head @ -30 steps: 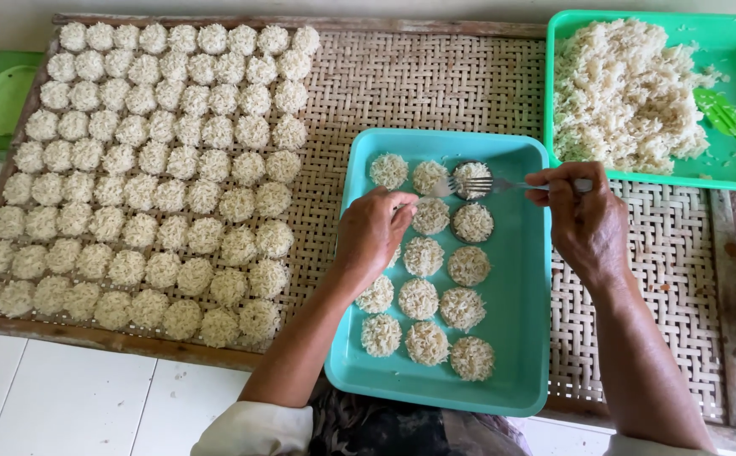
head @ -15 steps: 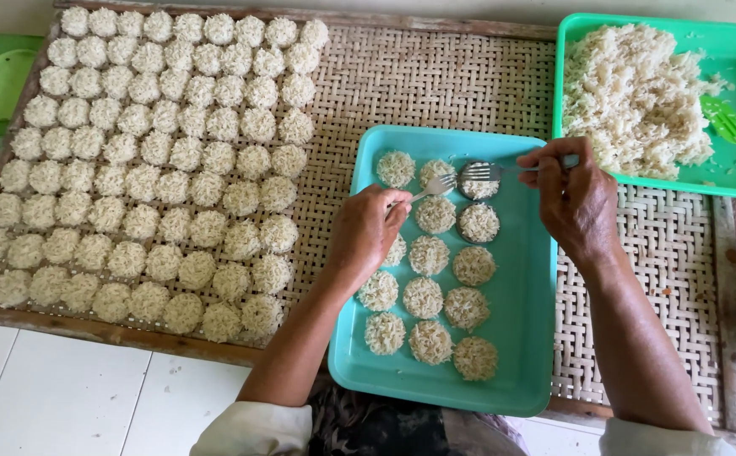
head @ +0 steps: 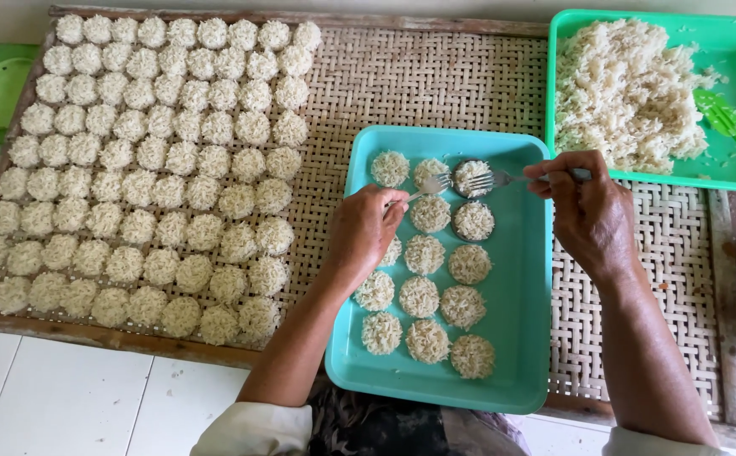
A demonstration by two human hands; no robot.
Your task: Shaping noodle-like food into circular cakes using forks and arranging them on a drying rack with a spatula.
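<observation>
Holding one fork each, the left hand (head: 361, 232) and right hand (head: 586, 211) close tight on their handles — both forks (head: 479, 179) meet over one rice round (head: 472, 177) among about fourteen in the teal tray (head: 520, 279).

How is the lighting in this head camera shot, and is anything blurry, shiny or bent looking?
Head view: soft, even light with only faint shadows under the left hand and right hand; the rice cakes and woven mat are sharp; a mild sheen shows on the teal tray; the mat's top edge bows slightly, a wide-lens effect.
</observation>
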